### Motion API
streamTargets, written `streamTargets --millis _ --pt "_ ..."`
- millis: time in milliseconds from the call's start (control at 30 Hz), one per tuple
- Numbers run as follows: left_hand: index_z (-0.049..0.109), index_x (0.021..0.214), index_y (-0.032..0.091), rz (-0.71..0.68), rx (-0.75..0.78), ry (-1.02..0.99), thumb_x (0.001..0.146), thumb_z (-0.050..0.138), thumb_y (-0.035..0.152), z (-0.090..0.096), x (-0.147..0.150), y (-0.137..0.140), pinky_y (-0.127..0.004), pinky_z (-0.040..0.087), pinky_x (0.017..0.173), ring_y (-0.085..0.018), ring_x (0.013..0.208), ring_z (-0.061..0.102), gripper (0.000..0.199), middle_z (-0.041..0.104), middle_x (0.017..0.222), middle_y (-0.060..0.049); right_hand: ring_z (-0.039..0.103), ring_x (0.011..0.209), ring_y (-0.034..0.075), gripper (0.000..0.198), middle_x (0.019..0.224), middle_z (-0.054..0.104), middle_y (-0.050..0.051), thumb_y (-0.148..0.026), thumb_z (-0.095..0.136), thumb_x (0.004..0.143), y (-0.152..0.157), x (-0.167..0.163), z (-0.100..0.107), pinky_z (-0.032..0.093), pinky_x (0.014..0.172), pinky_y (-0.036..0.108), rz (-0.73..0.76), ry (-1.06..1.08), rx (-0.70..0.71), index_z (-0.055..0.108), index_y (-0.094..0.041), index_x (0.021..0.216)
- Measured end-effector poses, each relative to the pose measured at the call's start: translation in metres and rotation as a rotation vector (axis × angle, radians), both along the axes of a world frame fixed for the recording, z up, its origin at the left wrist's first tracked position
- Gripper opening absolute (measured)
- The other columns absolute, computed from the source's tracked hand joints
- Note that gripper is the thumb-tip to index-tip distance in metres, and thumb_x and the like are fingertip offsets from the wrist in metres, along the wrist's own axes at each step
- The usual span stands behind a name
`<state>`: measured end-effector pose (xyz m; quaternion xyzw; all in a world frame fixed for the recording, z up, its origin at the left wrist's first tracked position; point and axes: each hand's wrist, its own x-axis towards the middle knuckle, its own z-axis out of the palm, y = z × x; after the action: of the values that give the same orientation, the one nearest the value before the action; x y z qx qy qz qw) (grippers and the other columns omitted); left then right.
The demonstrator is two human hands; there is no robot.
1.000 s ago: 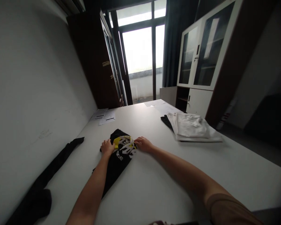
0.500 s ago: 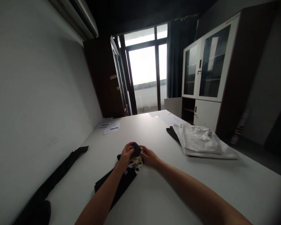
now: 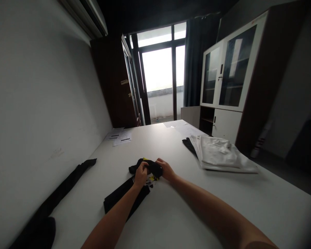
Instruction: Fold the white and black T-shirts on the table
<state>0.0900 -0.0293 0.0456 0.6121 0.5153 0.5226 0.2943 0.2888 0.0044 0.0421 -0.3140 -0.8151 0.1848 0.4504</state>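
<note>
On the white table [image 3: 178, 211], a black garment [image 3: 154, 168] with a white and yellow print lies bunched at its far end. Its nearer part stretches flat toward me, partly under my left forearm. My left hand [image 3: 140, 175] grips the bunched cloth from the left, fingers curled over it. From the right, my right hand [image 3: 167, 170] is closed on the other side of the same bunch. Some fingertips are hidden in the folds, and I cannot tell the garment's exact kind.
A stack of folded white cloth [image 3: 217, 154] lies at the right, with black fabric [image 3: 189, 146] under its left edge. Long black cloth [image 3: 64, 185] runs along the left wall. Papers [image 3: 121, 137] lie at the far left; a glass-door cabinet [image 3: 226, 76] stands far right.
Black cloth in my hands has been turned over to the right, covering more of the print. My right hand now grips the bunch's right end. The view has shifted slightly.
</note>
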Motion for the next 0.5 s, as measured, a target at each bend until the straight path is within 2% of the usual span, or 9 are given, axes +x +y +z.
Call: streamTargets --millis 67,167,233,300,400,500 --pt "0.062 0.097 0.023 0.067 0.071 0.082 0.089 0.048 0.020 0.004 -0.002 -0.002 -0.034 0.052 0.080 -0.019 0.079 0.063 0.017 0.064 0.083 -0.001 0.058 0.085 0.018 0.018 0.095 0.062 0.005 -0.010 0.052 0.081 -0.003 -0.001 0.006 0.046 0.078 0.029 -0.019 0.041 0.056 0.065 -0.020 0.087" --pt "0.060 0.112 0.023 0.095 0.168 0.145 0.087 0.054 0.018 0.007 -0.001 -0.005 -0.039 0.048 0.097 -0.023 0.102 0.063 0.027 0.066 0.107 -0.005 0.059 0.100 0.022 0.023 0.107 0.065 0.009 -0.014 0.052 0.086 -0.006 -0.003 0.015 0.047 0.091 0.035 -0.038 0.129 0.092 0.070 -0.021 0.099" --pt "0.055 0.121 0.023 0.073 0.201 0.163 0.085 0.061 0.018 0.006 0.000 -0.006 -0.042 0.044 0.104 -0.025 0.112 0.060 0.037 0.064 0.117 -0.008 0.060 0.102 0.023 0.024 0.109 0.067 0.009 -0.018 0.051 0.088 -0.007 -0.004 0.019 0.048 0.091 0.036 -0.041 0.210 0.033 0.071 -0.021 0.102" --pt "0.054 0.122 0.023 0.060 0.221 0.160 0.082 0.066 0.017 0.004 0.001 -0.006 -0.044 0.040 0.108 -0.027 0.120 0.056 0.042 0.062 0.124 -0.010 0.062 0.093 0.022 0.023 0.100 0.070 0.008 -0.022 0.051 0.089 -0.008 -0.005 0.021 0.051 0.085 0.035 -0.022 0.303 -0.096 0.071 -0.020 0.098" --pt "0.059 0.112 0.023 -0.005 0.181 0.141 0.077 0.068 0.013 -0.002 -0.001 -0.004 -0.044 0.040 0.107 -0.028 0.117 0.057 0.038 0.064 0.119 -0.009 0.064 0.086 0.024 0.023 0.090 0.072 0.006 -0.027 0.054 0.087 -0.009 -0.009 0.022 0.053 0.081 0.036 0.041 0.445 -0.278 0.072 -0.019 0.096" --pt "0.064 0.103 0.023 -0.094 0.096 0.187 0.078 0.068 0.018 -0.008 -0.003 -0.001 -0.041 0.045 0.098 -0.026 0.103 0.060 0.025 0.066 0.105 -0.006 0.065 0.092 0.025 0.027 0.100 0.075 0.006 -0.031 0.058 0.085 -0.015 -0.015 0.022 0.054 0.086 0.038 0.064 0.498 -0.318 0.073 -0.019 0.104"
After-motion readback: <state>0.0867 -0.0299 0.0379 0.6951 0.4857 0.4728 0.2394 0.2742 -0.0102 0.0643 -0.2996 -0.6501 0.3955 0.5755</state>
